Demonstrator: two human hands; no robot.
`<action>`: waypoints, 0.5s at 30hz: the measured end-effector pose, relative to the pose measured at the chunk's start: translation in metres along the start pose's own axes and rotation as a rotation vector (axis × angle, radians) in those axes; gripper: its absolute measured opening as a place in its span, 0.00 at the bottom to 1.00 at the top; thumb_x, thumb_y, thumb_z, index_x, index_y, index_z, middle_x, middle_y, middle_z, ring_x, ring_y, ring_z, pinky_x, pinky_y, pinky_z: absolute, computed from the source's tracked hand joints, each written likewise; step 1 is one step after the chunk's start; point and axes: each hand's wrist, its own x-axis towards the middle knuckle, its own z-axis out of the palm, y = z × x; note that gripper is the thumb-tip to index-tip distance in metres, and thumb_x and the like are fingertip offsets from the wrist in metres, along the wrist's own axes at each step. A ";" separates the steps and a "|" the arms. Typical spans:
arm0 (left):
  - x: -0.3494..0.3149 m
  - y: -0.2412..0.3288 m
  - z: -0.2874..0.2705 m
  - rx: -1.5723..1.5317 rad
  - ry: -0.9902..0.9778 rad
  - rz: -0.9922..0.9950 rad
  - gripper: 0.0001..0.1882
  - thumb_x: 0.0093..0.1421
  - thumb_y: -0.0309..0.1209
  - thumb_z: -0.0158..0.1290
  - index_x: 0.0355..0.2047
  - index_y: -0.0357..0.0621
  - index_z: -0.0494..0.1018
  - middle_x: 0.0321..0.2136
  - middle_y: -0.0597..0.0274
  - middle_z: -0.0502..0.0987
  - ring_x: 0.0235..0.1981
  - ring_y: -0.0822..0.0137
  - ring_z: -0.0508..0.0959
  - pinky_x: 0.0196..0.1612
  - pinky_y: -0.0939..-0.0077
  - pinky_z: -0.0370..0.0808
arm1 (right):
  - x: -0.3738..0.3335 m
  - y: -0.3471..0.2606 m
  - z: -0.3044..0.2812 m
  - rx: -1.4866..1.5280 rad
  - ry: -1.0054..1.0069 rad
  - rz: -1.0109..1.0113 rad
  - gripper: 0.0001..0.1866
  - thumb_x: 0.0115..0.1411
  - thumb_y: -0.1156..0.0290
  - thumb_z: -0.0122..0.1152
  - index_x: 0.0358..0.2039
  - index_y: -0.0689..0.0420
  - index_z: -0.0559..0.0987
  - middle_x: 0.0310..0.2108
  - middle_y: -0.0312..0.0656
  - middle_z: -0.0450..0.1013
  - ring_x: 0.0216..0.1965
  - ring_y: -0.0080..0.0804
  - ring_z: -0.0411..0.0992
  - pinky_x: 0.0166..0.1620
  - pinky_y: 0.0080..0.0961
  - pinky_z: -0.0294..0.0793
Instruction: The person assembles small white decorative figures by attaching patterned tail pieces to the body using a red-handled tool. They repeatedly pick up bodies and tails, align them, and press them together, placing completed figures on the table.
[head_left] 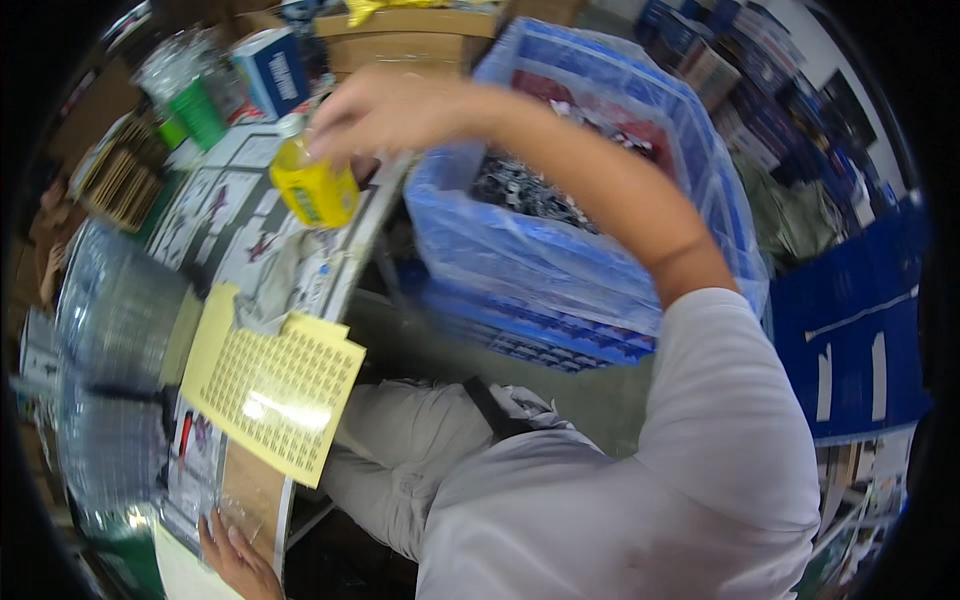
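My right hand (375, 115), smeared by motion, is over the far end of the table, beside a yellow bottle (318, 190) with a white cap (290, 125). Its fingers overlap the bottle's upper side; whether they grip it or anything else cannot be made out. Low in the view, my left hand (238, 560) rests with fingers stretched out at a thin clear plastic piece (215, 505) on the table. Between the hands lies a yellow sheet of small printed labels (275, 385), its edge over the table's side. A crumpled grey cloth (275, 285) touches its far end.
Stacked clear plastic trays (120, 300) line the table's left. A blue crate (540, 265), lined with plastic film, holds small dark parts (530, 190) on the right. A blue box (270, 75), a green roll (198, 115) and cardboard pieces (118, 175) stand at the back.
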 end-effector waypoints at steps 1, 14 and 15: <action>0.005 -0.002 0.001 0.014 0.062 0.044 0.20 0.77 0.35 0.48 0.59 0.32 0.76 0.58 0.38 0.76 0.56 0.45 0.78 0.59 0.58 0.73 | -0.031 0.027 -0.045 -0.159 0.111 0.091 0.23 0.72 0.50 0.61 0.54 0.56 0.84 0.40 0.37 0.83 0.37 0.24 0.80 0.39 0.26 0.81; 0.012 0.166 -0.043 -0.034 0.204 -0.080 0.21 0.72 0.39 0.60 0.45 0.26 0.81 0.39 0.41 0.85 0.39 0.47 0.85 0.47 0.55 0.82 | -0.360 0.332 -0.136 -0.403 0.061 1.592 0.21 0.63 0.62 0.60 0.20 0.66 0.81 0.22 0.51 0.81 0.18 0.40 0.78 0.24 0.39 0.81; 0.007 0.175 -0.039 -0.041 0.145 -0.143 0.21 0.72 0.39 0.59 0.43 0.26 0.82 0.38 0.42 0.85 0.39 0.47 0.84 0.46 0.55 0.82 | -0.366 0.328 -0.126 -0.383 0.038 1.579 0.22 0.63 0.60 0.61 0.20 0.65 0.81 0.23 0.50 0.81 0.18 0.40 0.78 0.24 0.39 0.81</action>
